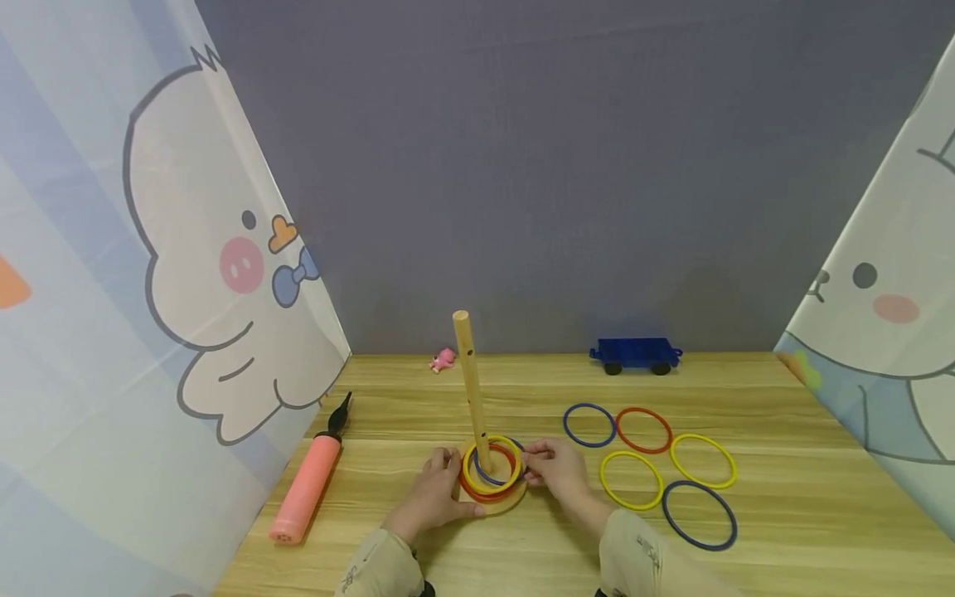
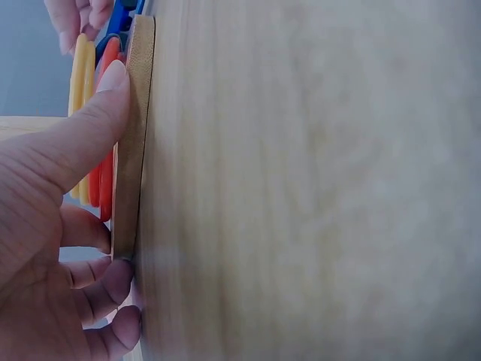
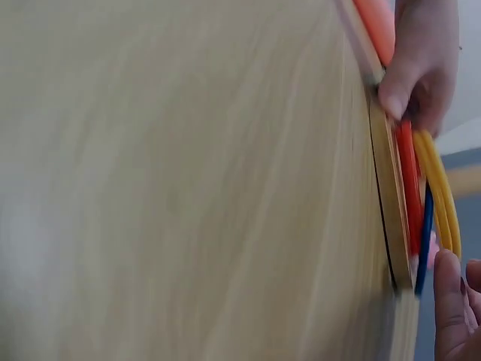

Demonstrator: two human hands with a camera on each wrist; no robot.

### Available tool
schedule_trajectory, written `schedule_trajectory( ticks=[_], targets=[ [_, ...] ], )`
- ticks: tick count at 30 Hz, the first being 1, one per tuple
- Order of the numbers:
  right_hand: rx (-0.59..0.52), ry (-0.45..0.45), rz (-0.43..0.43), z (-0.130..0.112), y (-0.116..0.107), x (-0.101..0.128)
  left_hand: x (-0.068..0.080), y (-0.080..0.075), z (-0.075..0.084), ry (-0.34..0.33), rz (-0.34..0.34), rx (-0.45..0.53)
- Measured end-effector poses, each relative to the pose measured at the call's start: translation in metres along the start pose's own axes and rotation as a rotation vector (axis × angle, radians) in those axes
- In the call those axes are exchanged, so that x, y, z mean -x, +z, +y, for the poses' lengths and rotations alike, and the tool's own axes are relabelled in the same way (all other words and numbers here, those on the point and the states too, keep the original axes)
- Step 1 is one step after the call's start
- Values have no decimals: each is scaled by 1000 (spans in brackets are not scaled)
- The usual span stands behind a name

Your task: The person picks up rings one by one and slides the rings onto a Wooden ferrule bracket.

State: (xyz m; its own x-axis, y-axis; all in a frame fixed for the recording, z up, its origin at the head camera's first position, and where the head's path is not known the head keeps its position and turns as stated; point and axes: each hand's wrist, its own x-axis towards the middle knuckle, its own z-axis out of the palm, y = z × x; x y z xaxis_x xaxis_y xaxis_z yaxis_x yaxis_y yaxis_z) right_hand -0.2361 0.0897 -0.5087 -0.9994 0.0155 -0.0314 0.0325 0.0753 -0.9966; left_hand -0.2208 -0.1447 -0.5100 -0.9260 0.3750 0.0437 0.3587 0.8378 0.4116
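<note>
A wooden peg [image 1: 473, 381] stands upright on a round wooden base [image 1: 501, 507]. Yellow rings [image 3: 443, 192], red rings [image 2: 107, 180] and blue rings [image 3: 426, 241] encircle the foot of the peg. My left hand [image 1: 433, 496] holds the base from the left, with its thumb at the near edge and fingers around the far side. From the right, my right hand [image 1: 559, 473] pinches the yellow rings at their edge. In the right wrist view these sit a little apart from the red ones, slightly tilted. The right hand's other fingers are partly hidden.
Right of the base lie loose rings: blue [image 1: 589, 405], red [image 1: 644, 410], yellow [image 1: 630, 453], another yellow [image 1: 703, 437] and another blue [image 1: 699, 483]. A pink hand pump [image 1: 307, 489] lies left. Behind are a small pink toy [image 1: 443, 358] and blue toy wagon [image 1: 636, 354].
</note>
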Motion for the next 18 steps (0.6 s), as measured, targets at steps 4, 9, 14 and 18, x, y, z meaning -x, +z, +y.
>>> schedule_trajectory(
  ticks=[4,9,14,18],
  targets=[
    [103,-27,50,0,-21,-9,0,-1,1,-9,-4,0],
    [271,-29,115,-4,-58,-19,1,-3,2,-10,-12,13],
    [651,-139,140,-6,-86,-23,1,-4,3,-8,-20,22],
    [845,-178,67,-6,-92,-25,0,-4,3,-10,-15,23]
  ],
)
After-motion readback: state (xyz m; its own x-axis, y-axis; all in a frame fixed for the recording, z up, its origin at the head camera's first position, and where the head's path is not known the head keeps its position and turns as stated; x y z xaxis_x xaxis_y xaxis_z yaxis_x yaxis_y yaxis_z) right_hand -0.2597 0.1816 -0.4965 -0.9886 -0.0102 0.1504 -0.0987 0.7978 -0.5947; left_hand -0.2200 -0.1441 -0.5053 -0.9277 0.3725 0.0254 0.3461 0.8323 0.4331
